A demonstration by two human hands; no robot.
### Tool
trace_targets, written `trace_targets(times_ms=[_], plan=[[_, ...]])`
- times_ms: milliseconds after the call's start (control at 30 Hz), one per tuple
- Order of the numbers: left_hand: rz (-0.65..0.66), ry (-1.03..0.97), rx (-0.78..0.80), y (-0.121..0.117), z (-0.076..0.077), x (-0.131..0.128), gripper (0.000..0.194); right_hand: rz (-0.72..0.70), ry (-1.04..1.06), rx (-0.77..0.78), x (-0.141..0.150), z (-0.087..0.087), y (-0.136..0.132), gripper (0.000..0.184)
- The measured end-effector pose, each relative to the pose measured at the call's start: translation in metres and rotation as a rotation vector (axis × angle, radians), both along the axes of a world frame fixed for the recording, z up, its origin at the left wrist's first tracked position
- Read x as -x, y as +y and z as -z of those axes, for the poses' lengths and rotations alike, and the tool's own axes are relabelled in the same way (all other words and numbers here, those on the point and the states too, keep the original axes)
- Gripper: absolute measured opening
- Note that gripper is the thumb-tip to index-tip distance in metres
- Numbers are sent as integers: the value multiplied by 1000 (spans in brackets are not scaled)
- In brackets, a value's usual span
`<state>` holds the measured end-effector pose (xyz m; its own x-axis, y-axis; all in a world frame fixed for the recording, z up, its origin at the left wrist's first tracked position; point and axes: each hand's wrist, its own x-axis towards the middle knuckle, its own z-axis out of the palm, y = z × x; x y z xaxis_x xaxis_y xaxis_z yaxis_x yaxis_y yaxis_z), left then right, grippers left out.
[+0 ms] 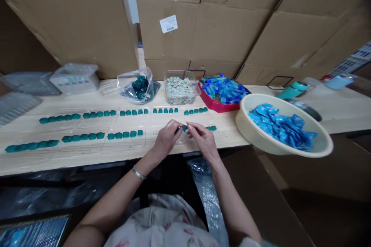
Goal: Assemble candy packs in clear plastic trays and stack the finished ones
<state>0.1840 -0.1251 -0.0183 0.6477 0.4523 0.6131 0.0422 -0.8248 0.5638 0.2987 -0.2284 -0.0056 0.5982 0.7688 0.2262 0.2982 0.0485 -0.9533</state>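
The left hand (166, 139) and right hand (203, 139) were half-closed in a pinch at a small teal piece (184, 128), which looked light and stiff, best taken by its edges, though any actual grip was unclear.

Small glossy teal pieces (84, 137), lined in straight rows, one pinched between fingers (191, 126)

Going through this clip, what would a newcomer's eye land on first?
The big cream basin of bright blue sachets stands out at the right, near the table's edge. Rows of teal pieces run across the wooden table. At the centre, the left hand and right hand meet around a small teal piece.
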Motion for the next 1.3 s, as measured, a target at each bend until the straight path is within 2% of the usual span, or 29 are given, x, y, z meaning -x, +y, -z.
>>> trace_targets(times_ms=[100,200,333,433,533,633,700,767,833,967,1033,1067,1133,1300], plan=[[-3,69,-15,-6,-3,-1,11,-40,87,8,-8,-4,-5,26],[-15,69,43,-10,-4,2,11,-8,52,-25,-18,-6,-13,25],[85,220,41,-21,2,15,16,56,-309,-44,-36,-7,-23,17],[112,386,-6,-33,7,21,21,-44,-570,-6,-47,0,-24,15],[125,477,-21,-43,9,20,24,-152,-683,3,-53,11,-18,17],[161,474,27,-45,10,17,23,-204,-723,-5,-57,22,-12,18],[187,419,114,-43,11,16,22,-234,-745,2,-59,25,-8,18],[199,326,281,-40,11,16,19,-269,-778,23,-61,27,-5,18],[183,222,584,-36,8,16,21,-287,-820,47,-63,29,-4,17],[232,-16,1384,-25,-4,15,33,-274,-885,69,-65,28,-3,15],[263,-134,1602,-20,-8,14,31,-268,-877,71,-62,23,-5,15],[255,-180,1644,-18,-9,13,29,-255,-851,65,-58,19,-6,17],[230,-239,1627,-16,-8,11,26,-214,-763,37,-47,9,-8,19],[185,-254,1386,-18,-5,6,32,-210,-629,-9,-7,-11,-4,17]])
